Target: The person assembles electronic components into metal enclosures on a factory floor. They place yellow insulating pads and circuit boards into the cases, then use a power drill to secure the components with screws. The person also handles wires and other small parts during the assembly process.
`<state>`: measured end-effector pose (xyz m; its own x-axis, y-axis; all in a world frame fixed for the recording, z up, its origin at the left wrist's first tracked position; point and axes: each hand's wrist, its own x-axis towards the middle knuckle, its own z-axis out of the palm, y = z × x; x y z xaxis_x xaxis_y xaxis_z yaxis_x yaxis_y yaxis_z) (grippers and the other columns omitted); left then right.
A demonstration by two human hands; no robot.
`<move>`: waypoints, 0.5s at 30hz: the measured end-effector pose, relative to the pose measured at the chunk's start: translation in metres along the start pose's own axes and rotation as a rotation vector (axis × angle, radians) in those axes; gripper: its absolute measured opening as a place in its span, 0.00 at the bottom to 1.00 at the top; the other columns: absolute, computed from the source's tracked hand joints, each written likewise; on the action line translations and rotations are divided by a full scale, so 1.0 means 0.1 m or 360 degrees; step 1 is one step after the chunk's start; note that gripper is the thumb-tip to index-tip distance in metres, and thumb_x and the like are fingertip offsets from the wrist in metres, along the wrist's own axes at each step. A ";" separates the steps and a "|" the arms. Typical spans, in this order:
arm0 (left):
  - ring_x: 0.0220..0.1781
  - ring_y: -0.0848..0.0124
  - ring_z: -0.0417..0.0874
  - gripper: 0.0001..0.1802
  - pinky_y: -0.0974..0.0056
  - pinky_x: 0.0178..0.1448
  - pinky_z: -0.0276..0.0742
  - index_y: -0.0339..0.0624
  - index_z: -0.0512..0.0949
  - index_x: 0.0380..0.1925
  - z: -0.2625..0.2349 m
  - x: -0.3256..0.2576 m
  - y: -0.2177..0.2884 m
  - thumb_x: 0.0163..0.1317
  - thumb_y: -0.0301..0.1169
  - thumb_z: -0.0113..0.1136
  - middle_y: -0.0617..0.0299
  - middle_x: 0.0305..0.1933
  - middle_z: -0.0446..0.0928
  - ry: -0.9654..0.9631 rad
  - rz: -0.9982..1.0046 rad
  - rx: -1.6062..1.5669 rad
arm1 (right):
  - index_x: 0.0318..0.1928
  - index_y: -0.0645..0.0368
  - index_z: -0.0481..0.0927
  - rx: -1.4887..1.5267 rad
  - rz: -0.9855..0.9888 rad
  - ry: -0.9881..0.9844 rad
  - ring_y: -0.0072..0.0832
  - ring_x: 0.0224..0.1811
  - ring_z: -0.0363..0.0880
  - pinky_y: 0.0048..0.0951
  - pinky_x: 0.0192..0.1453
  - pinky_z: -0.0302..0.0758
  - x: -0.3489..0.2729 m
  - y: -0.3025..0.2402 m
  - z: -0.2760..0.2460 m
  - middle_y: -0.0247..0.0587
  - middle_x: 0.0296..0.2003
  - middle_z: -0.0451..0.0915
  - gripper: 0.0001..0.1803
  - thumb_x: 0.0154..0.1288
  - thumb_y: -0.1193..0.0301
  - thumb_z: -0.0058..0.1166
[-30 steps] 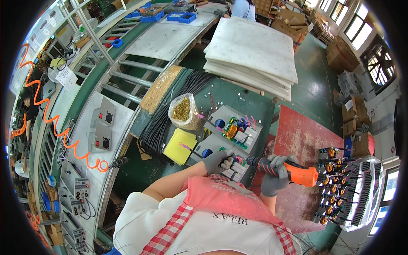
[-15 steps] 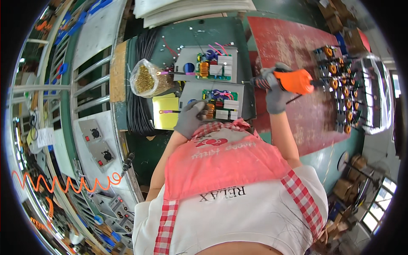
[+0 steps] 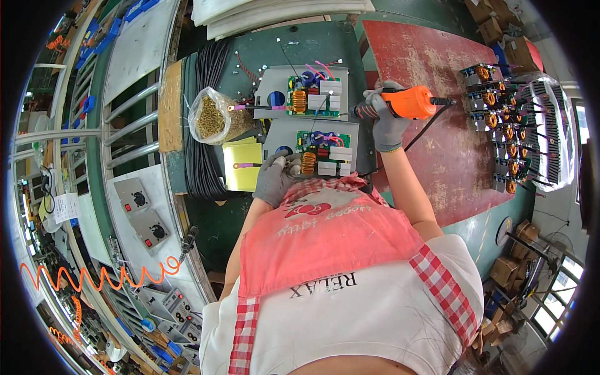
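Note:
My right hand, in a grey glove, grips an orange electric screwdriver whose black nose and thin bit point left toward the two circuit boards. The far circuit board lies on a grey metal plate and carries a copper coil, white blocks and pink wires. Closer to me, a similar circuit board lies on a second grey plate. My left hand, also gloved, is at this plate's lower left corner beside the coil. Its fingers are curled together; what they hold, if anything, is too small to make out.
A clear bag of brass-coloured screws stands left of the plates, above a yellow sheet. Black cables run along the bench's left side. Several finished-looking boards stand on the red board at right.
My right hand has moved left with the screwdriver, bringing its bit closer to the far board. My left hand has shifted only slightly at the near plate.

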<state>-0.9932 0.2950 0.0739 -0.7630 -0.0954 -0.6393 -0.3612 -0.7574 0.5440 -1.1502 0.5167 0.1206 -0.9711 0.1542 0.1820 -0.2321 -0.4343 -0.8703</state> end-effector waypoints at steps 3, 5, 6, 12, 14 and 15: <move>0.41 0.63 0.79 0.16 0.65 0.42 0.80 0.28 0.63 0.53 -0.07 0.04 -0.03 0.70 0.25 0.40 0.42 0.49 0.73 0.0012 -0.0033 -0.0037 | 0.47 0.65 0.70 -0.0139 -0.0020 -0.0063 0.31 0.34 0.80 0.34 0.44 0.78 0.01 0.03 0.01 0.39 0.29 0.78 0.19 0.52 0.84 0.53; 0.39 0.66 0.78 0.15 0.67 0.39 0.78 0.30 0.65 0.52 -0.06 0.02 -0.02 0.70 0.27 0.42 0.45 0.47 0.75 0.0010 -0.0068 0.0009 | 0.46 0.64 0.70 -0.0248 0.0038 -0.0251 0.29 0.33 0.80 0.31 0.42 0.78 0.07 0.07 -0.01 0.38 0.29 0.78 0.18 0.53 0.84 0.53; 0.37 0.67 0.78 0.14 0.68 0.38 0.77 0.31 0.66 0.52 -0.04 0.02 -0.02 0.70 0.28 0.43 0.47 0.45 0.75 0.0009 -0.0086 0.0032 | 0.45 0.64 0.71 -0.0303 0.0068 -0.0345 0.28 0.33 0.80 0.30 0.41 0.78 0.11 0.09 -0.02 0.38 0.29 0.78 0.17 0.53 0.84 0.54; 0.34 0.71 0.76 0.11 0.71 0.35 0.73 0.36 0.72 0.46 0.05 0.05 0.00 0.69 0.29 0.48 0.56 0.38 0.76 -0.0059 -0.0088 0.0200 | 0.37 0.59 0.77 -0.0599 0.0268 -0.0787 0.16 0.31 0.78 0.23 0.38 0.76 0.20 0.14 0.20 0.30 0.29 0.79 0.12 0.49 0.77 0.61; 0.33 0.72 0.76 0.10 0.70 0.35 0.73 0.36 0.73 0.45 0.01 0.07 -0.01 0.67 0.28 0.49 0.56 0.37 0.76 -0.0076 -0.0053 0.0181 | 0.38 0.59 0.78 -0.0627 0.0205 -0.0928 0.18 0.35 0.79 0.23 0.43 0.77 0.22 0.18 0.21 0.30 0.31 0.81 0.12 0.50 0.76 0.61; 0.33 0.72 0.76 0.10 0.70 0.36 0.73 0.36 0.73 0.45 -0.02 0.09 -0.01 0.67 0.27 0.50 0.57 0.37 0.76 -0.0085 -0.0036 0.0172 | 0.37 0.59 0.78 -0.0672 0.0203 -0.0914 0.17 0.35 0.79 0.23 0.43 0.77 0.22 0.16 0.20 0.30 0.31 0.81 0.12 0.50 0.76 0.61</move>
<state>-0.9990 0.2942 0.0662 -0.7805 -0.0422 -0.6237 -0.4320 -0.6847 0.5869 -1.1762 0.4953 0.1196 -0.8919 -0.4159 0.1777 -0.1865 -0.0198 -0.9823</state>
